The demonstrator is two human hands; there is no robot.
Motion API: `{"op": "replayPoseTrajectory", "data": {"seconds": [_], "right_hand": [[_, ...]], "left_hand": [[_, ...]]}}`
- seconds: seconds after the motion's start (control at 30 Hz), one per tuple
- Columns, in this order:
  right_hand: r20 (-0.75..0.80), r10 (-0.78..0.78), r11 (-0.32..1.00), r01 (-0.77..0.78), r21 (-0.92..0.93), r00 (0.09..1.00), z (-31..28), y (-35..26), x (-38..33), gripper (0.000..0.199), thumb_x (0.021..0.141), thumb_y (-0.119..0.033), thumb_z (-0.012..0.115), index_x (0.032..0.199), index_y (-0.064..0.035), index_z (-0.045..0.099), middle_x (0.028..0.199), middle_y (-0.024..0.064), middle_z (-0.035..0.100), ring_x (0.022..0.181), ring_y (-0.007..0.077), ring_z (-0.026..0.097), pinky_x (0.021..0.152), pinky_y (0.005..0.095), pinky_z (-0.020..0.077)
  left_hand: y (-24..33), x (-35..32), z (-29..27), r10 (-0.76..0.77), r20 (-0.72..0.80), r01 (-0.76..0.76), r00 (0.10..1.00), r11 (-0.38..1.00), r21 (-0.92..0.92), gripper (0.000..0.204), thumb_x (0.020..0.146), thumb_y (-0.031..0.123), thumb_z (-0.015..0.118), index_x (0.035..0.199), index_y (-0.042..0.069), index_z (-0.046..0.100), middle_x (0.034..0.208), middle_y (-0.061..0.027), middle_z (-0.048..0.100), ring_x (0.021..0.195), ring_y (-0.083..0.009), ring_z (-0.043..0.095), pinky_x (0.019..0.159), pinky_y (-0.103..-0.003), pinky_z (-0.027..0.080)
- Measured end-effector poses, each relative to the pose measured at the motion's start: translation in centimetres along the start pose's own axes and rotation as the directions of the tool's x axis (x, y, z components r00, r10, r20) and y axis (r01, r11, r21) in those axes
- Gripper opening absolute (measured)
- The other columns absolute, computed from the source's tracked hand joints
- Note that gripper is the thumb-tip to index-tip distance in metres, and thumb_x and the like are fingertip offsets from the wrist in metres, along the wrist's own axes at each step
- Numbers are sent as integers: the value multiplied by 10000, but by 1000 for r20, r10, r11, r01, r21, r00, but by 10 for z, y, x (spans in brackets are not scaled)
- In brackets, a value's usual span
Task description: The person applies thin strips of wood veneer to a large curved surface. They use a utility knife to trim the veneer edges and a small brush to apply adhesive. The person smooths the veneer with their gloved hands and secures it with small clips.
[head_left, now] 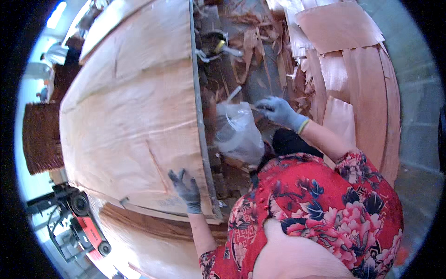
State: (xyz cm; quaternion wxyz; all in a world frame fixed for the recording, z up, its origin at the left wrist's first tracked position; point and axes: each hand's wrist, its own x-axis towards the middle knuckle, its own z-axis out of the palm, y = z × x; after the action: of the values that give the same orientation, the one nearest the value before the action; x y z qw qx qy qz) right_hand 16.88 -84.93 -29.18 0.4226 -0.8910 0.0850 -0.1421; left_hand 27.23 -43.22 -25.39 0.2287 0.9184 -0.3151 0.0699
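Head: left hand (186,190) spread, empty, on wooden sheet (139,109); right hand (278,111) half-curled, hold unclear; plastic bag (244,137) at its 8 o'clock, contents indistinct.

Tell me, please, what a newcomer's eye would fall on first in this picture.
Probably the red floral shirt at the lower right comes first, then the broad pale sheet left of centre, with the gloved left hand at its lower right corner. The gloved right hand beside a translucent bag and the red forklift at lower left would likely follow.
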Motion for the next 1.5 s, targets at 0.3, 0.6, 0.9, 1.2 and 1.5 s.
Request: {"op": "replayPoseTrajectory", "data": {"seconds": [0.3, 0.6, 0.9, 1.2, 1.5], "right_hand": [[465, -145, 939, 270, -214, 874, 54, 35, 107, 427, 721, -228, 649, 1138, -230, 556, 1195, 138, 491, 1019, 344, 500, 848, 426, 408], [342, -450, 868, 493, -48, 825, 54, 39, 143, 161, 700, -178, 642, 860, -195, 649, 1100, 99, 565, 992, 303, 534, 846, 424, 407], [-441, -353, 935, 328, -135, 825, -127, 45, 158, 359, 725, -300, 578, 1025, -105, 614, 1017, 125, 600, 920, 278, 567, 776, 486, 422], [492, -127, 961, 229, -154, 862, -51, 14, 51, 515, 755, -197, 608, 1232, -102, 440, 1172, 132, 476, 998, 275, 530, 850, 368, 428], [836, -110, 988, 152, 32, 538, 21, -13, -12, 150, 769, -171, 535, 876, -97, 609, 783, 145, 605, 717, 347, 582, 625, 411, 451]], "left_hand": [[119, -8, 29, -223, 171, 244, 960, 964, -107, 621, 860, 153, 544, 1376, -2, 235, 1140, -193, 553, 1010, -297, 553, 941, -379, 362], [182, 88, 102, -358, 69, 348, 931, 819, -457, 688, 795, 115, 619, 1375, 24, 260, 1266, -154, 461, 1115, -244, 473, 972, -345, 331], [157, 35, 138, -161, 692, 710, 703, 219, -670, 435, 837, 157, 577, 1246, 34, 491, 868, -29, 611, 755, -91, 527, 711, -234, 432], [153, 38, 142, -106, 504, 308, 857, 890, -336, 156, 812, 193, 584, 879, 79, 667, 655, -174, 592, 593, -320, 591, 533, -393, 431], [159, 33, 131, -62, 515, 205, 855, 952, -226, 167, 779, 265, 578, 797, 124, 666, 690, -165, 605, 651, -351, 592, 569, -424, 452]]}}
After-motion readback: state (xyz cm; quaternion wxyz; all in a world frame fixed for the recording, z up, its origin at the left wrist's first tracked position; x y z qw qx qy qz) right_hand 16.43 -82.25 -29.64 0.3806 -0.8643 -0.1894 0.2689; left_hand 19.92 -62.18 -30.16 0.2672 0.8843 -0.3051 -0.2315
